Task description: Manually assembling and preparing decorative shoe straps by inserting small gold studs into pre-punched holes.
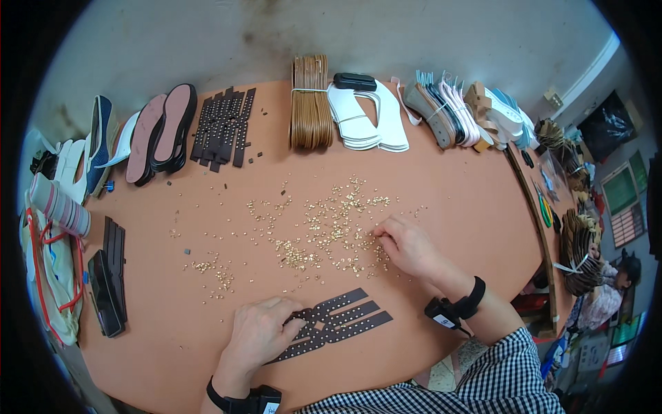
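My left hand rests at the near edge of the table, fingers curled and pressed onto a dark brown shoe strap piece. That piece has several parallel strips joined near the middle, dotted with small light studs. My right hand is at the right edge of a scatter of small gold studs. Its thumb and fingertips are pinched together low over the table; whatever is between them is too small to make out.
At the back stand studded dark strips, a bundle of brown strips, white shoe-shaped sheets and tied soles. Pink-topped soles, a striped cup and a black stapler-like tool lie left. Another person sits far right.
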Demonstrator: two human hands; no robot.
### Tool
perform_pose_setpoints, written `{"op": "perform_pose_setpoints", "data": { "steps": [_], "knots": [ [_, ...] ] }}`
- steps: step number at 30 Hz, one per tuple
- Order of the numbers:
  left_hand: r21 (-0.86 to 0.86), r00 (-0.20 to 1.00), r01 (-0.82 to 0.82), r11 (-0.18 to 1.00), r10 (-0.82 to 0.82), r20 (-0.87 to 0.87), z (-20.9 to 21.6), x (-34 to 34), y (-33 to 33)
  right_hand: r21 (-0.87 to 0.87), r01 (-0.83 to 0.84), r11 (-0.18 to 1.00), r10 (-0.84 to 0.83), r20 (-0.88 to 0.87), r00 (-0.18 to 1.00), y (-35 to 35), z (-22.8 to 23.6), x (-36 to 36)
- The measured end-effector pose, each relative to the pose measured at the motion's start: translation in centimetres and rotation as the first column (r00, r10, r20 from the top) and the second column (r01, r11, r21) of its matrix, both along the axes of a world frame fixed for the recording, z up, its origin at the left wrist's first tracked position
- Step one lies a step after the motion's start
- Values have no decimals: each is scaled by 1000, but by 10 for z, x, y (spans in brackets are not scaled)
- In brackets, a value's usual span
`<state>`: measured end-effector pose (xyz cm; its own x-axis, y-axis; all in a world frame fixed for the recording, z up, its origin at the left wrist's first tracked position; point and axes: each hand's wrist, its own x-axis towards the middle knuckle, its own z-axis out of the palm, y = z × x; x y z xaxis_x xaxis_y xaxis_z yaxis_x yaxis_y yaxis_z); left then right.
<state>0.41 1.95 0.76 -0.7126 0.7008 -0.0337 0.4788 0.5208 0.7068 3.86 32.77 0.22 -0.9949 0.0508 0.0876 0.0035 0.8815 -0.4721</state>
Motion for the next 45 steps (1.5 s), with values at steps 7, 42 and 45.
{"op": "perform_pose_setpoints", "data": {
  "steps": [7, 42, 45],
  "knots": [
    [1, 1000, 3, 1000, -3, 11, 0, 0, -1, 22, -6, 1000, 6, 26, 1000, -4, 3, -3],
    [59, 1000, 15, 998, -13, -27, -6, -2, -2, 49, -46, 998, 41, 103, 994, -12, 8, -39],
    [57, 999, 14, 998, -12, -31, -5, -2, -1, 94, -88, 992, 78, 101, 992, -14, 6, -42]
  ]
}}
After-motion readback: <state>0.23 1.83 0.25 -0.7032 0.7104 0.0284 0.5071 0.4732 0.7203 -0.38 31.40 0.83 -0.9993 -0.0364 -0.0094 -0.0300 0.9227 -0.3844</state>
